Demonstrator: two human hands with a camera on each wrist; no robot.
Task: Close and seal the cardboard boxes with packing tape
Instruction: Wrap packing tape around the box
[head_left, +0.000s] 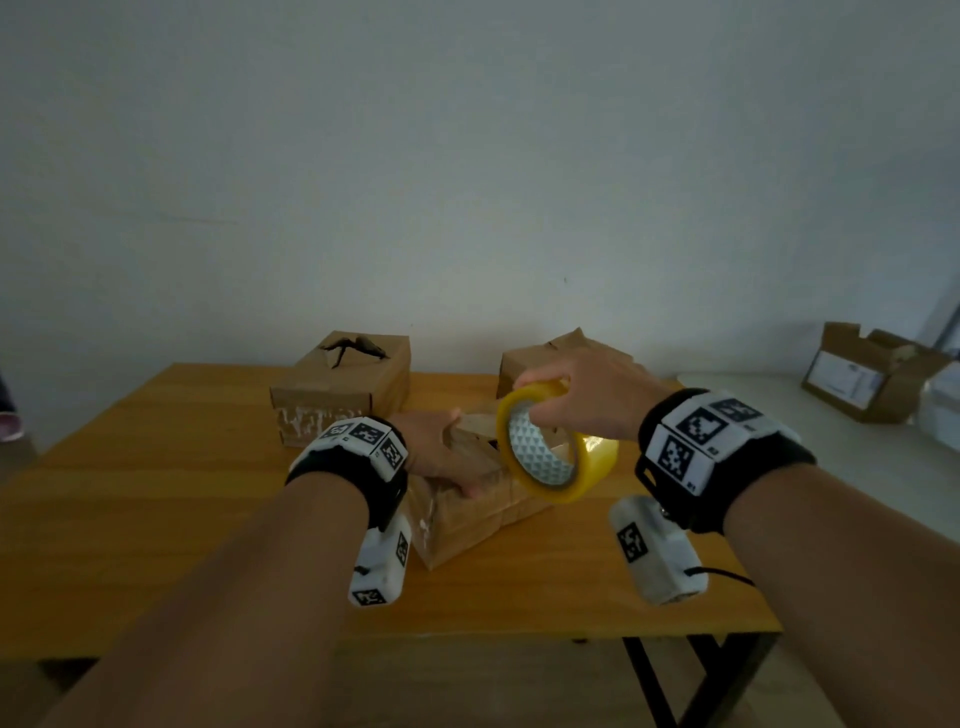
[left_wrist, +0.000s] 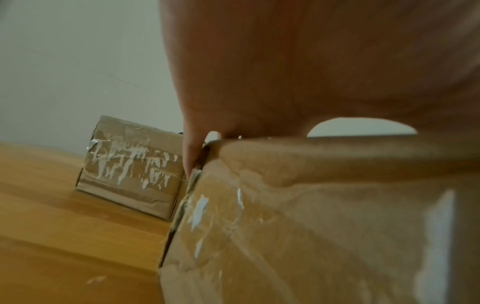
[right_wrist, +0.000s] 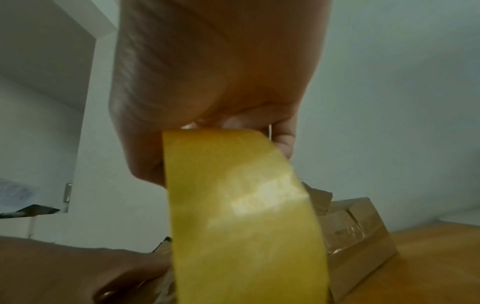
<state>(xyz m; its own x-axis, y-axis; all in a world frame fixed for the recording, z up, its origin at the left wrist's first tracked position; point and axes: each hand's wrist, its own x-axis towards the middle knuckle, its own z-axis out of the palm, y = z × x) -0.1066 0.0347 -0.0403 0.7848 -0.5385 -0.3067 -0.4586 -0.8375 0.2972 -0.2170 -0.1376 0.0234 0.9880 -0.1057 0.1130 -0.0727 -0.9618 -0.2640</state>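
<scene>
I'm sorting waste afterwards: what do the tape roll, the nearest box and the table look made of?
Tape roll: glossy yellowish plastic film, judging by its sheen, on a white patterned core, probably card. Nearest box: matte brown cardboard with shiny clear tape strips. Table: smooth orange-brown wood or wood-look laminate.

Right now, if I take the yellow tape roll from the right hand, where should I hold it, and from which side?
Probably the lower rim of the tape roll, from below: the right hand pinches its top and the open core faces you, so a grip through the hole with your thumb outside should fit.
</scene>
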